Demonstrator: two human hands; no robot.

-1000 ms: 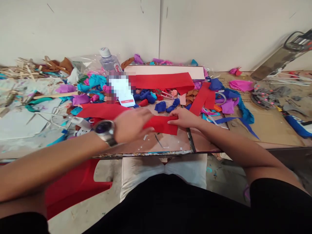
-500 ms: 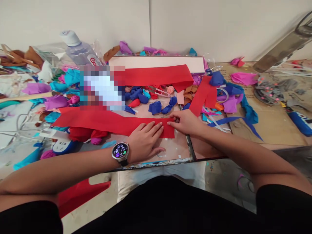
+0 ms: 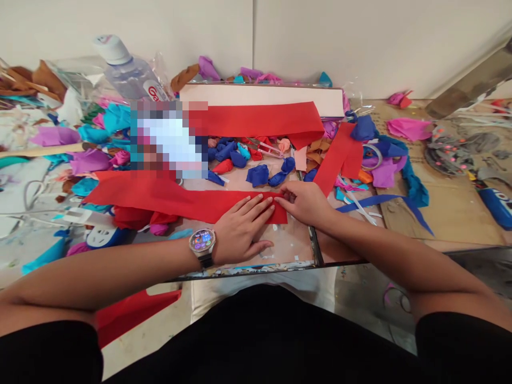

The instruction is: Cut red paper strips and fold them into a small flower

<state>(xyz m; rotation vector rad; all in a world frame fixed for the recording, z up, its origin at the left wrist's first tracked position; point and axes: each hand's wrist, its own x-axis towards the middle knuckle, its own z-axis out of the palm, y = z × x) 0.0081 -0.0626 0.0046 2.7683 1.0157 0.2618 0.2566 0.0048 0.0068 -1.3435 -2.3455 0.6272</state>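
Note:
A long red crepe paper strip (image 3: 196,201) lies across the table in front of me. My left hand (image 3: 244,226), with a watch at the wrist, rests flat on the strip near its right end, fingers stretched out. At the top right corner of that end, my right hand (image 3: 306,201) is closed in a pinch on the paper's edge; what is between the fingertips is partly hidden. Behind lies another red paper strip (image 3: 256,121), its right end folded down. A shorter red piece (image 3: 340,154) sits beyond my right hand.
Crumpled blue paper pieces (image 3: 257,175) lie just behind the strip. A water bottle (image 3: 128,74) and a long white box (image 3: 260,96) stand at the back. On the left is a power strip (image 3: 104,237); on the right, a tape roll (image 3: 373,156) and cardboard (image 3: 452,213).
The view has shifted slightly. Both hands stay in nearly the same place on the red strip, with only a slight movement of the fingers.

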